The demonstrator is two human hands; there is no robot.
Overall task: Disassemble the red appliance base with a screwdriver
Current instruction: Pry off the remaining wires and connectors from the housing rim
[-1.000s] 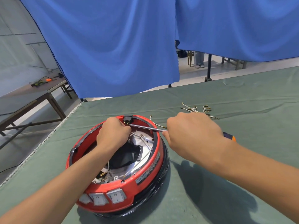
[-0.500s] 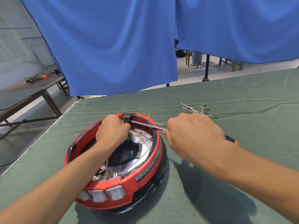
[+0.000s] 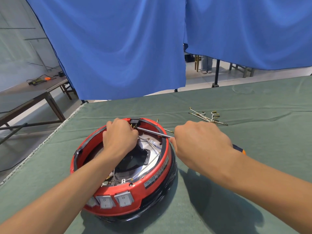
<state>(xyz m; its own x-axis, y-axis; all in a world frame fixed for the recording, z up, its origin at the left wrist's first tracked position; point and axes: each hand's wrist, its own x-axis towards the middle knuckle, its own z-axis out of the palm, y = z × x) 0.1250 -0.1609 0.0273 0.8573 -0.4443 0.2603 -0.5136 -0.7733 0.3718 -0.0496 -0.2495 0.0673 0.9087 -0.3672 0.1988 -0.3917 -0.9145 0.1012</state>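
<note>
Head view: the red appliance base (image 3: 152, 181) sits open side up on the green table cover (image 3: 253, 166), its rocker switches (image 3: 114, 200) on the rim nearest the person. At the far rim sits a small black connector block (image 3: 134, 121). The left hand (image 3: 120, 138) reaches inside the base just beside that block, fingers curled, but what they grip is hidden beneath the knuckles. The right hand (image 3: 202, 146), just outside the base's right rim, is closed round the screwdriver (image 3: 154, 132), whose shaft crosses the rim with its tip at the block's brass terminals.

The step in hand appears to be freeing the connector block. Next, the tip likely needs firm seating and steady turning or prying while the left hand braces.

Loose wires (image 3: 206, 116) lie beyond the base, to its right.
</note>
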